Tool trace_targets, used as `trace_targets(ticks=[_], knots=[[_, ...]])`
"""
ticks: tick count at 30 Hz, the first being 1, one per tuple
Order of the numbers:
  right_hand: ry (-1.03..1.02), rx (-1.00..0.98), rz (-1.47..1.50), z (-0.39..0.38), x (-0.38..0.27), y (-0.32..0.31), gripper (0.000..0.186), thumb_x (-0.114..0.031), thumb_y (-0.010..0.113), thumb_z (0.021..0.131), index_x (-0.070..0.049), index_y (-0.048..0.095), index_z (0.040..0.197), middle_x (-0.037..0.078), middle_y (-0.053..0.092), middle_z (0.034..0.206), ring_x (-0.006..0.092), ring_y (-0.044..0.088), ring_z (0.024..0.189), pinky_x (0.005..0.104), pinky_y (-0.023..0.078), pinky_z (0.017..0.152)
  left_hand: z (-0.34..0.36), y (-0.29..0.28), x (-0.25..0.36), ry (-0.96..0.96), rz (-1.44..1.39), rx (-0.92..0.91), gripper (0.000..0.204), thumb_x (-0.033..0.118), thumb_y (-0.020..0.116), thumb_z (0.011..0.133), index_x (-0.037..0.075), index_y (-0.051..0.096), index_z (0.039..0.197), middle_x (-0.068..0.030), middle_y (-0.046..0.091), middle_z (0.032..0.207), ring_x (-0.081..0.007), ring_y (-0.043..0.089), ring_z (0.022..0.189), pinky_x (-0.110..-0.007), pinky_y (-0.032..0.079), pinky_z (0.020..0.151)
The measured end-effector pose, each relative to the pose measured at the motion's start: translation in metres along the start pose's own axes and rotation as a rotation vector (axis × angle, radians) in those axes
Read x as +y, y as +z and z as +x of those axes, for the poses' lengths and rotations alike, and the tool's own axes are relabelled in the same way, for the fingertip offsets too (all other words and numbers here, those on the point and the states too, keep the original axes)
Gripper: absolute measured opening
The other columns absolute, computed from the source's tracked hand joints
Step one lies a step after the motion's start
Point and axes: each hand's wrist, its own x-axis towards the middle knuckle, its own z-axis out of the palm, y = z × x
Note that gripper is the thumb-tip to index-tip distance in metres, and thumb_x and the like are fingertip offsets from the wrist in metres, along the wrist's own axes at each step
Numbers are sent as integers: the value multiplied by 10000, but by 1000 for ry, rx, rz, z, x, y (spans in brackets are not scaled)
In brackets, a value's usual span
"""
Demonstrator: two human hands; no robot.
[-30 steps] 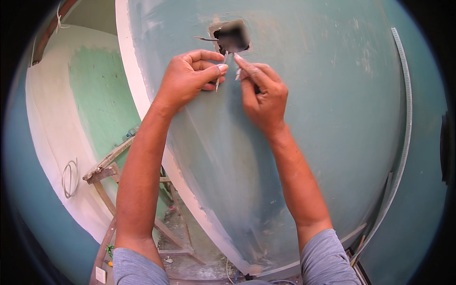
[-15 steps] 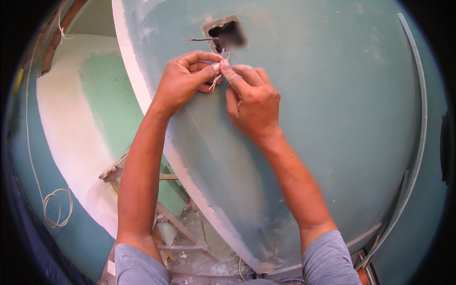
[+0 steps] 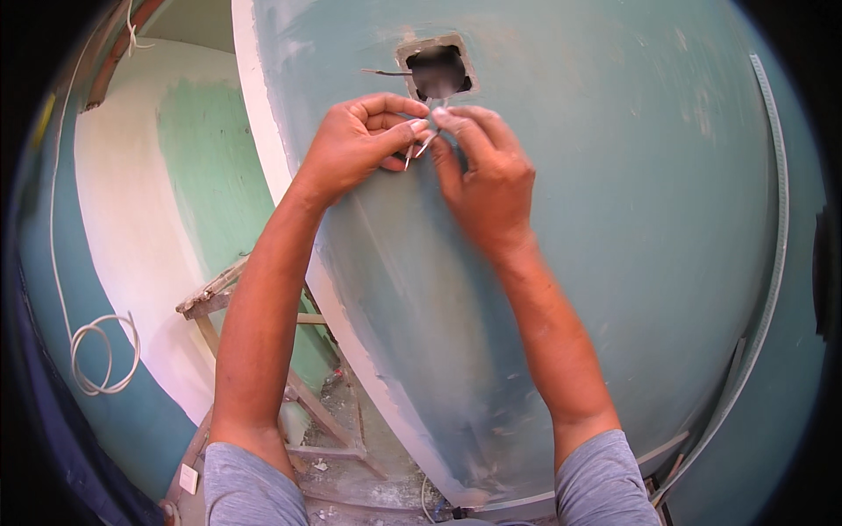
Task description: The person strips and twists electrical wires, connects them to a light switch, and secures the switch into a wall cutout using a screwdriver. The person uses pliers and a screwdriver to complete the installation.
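A square cut-out [image 3: 437, 70] with a dark, blurred inside sits in the teal wall board [image 3: 640, 219]. A dark wire [image 3: 386, 73] with a bare tip sticks out of it to the left. Thin wires [image 3: 409, 159] with pale, stripped ends hang below the hole between my hands. My left hand [image 3: 360, 145] pinches these wires between thumb and fingers, its other fingers curled loosely. My right hand [image 3: 482, 171], slightly blurred, is close beside it with thumb and forefinger closed on a wire. The fingers partly hide where the wires run.
Left are a white and green painted wall [image 3: 118, 210], a coiled white cable [image 3: 105, 355] hanging down and a rough wooden trestle [image 3: 206, 302] on a dusty floor [image 3: 395, 465]. A long pale perforated strip [image 3: 781, 219] runs along the board's right side.
My right hand moved left against my left fingers half a second ago and now sits slightly right again, the wire ends splayed below. The view has shifted a little.
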Motion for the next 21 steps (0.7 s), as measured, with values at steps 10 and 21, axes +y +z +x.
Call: trace_targets(ticks=[10,21], knots=[[652,-35,468,76,34,-28,261,-233,625,1054,-8,757,1058,89,775,916,157,743,794,302,573,626,-3,7,1,13,33,47,282,233,739,985,74,724,1218,-31,765,1000,-98,734,855,-231,558,691],[958,-217,705,92,54,-47,301,-225,547,1093,27,703,1143,129,761,1074,193,757,935,273,570,652,-1,7,0,12,7,44,253,236,730,992,78,727,1189,-21,754,972,-95,720,836,-244,565,691]])
